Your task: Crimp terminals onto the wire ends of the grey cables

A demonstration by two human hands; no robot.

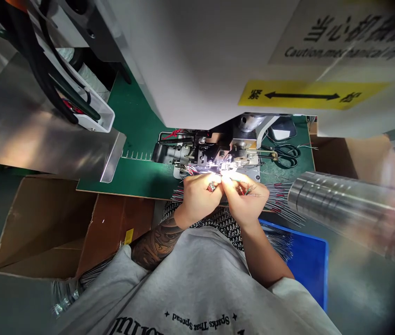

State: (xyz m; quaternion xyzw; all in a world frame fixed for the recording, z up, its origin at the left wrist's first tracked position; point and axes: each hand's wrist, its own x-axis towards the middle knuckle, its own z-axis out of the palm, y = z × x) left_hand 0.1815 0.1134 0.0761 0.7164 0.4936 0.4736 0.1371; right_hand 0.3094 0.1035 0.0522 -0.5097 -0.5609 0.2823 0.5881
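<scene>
Both hands meet at the brightly lit working head of a machine (223, 156), probably a terminal crimping press. My left hand (200, 193) is closed, thumb and forefinger pinched at the front of the head; a small red and green bit, seemingly wire, shows in its curled fingers. Beside it my right hand (249, 200) is also closed in a pinch, with thin wires (249, 190) poking out from its fingers. The fingertips nearly touch, and glare hides what lies exactly between them. Bundled grey wires with red parts (281, 197) spread under and beside the hands.
Scissors with dark handles (286, 156) lie right of the machine on the green table (138, 179). A strip of metal terminals (136, 155) runs in from the left. Cardboard boxes (89, 223) flank the table, and a blue bin (312, 260) with wires stands below right. A metal cylinder (344, 204) juts in.
</scene>
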